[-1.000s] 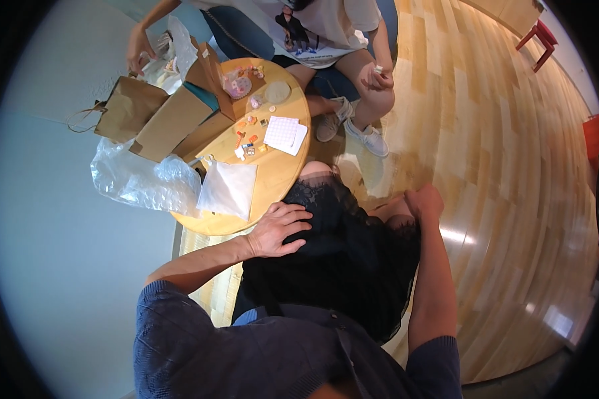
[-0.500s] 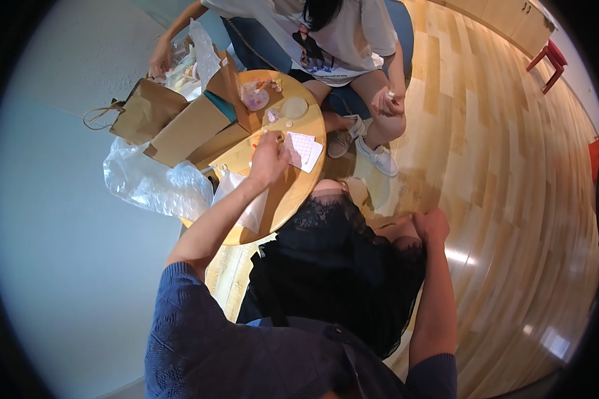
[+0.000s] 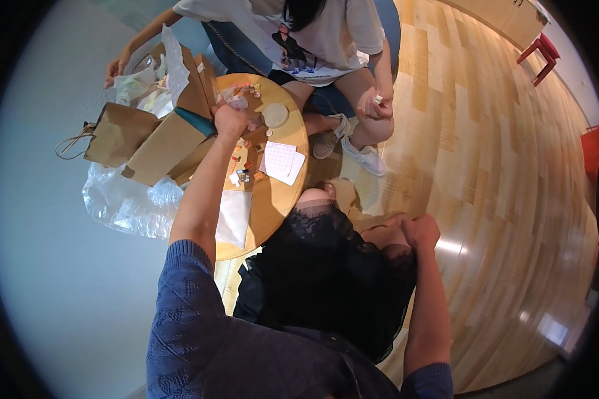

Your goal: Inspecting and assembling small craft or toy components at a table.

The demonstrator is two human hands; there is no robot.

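My left hand (image 3: 231,122) reaches over the round wooden table (image 3: 279,199), its fingers closed on a small clear plastic bag (image 3: 237,102) with something pale pink and purple in it. The fingertips are partly hidden. Close to this hand lie a pale round disc (image 3: 275,115) and several small, colourful trinkets (image 3: 243,175), too small to tell apart. White and pink checked paper sheets (image 3: 283,162) lie towards the table's right edge. A white pouch (image 3: 234,216) rests at the near side. My right hand (image 3: 421,231) is a fist on my knee, with nothing showing in it.
An open cardboard box (image 3: 166,147), a brown paper bag (image 3: 118,133) and clear bubble wrap (image 3: 130,206) crowd the left side. Opposite sits a person, one hand (image 3: 116,70) by the box, the other (image 3: 377,103) holding something small and white. A red stool (image 3: 542,56) stands far right.
My left hand has moved away from me, from beside the checked paper to the plastic bag, uncovering the trinkets. The view has shifted slightly. My right hand stays on my knee.
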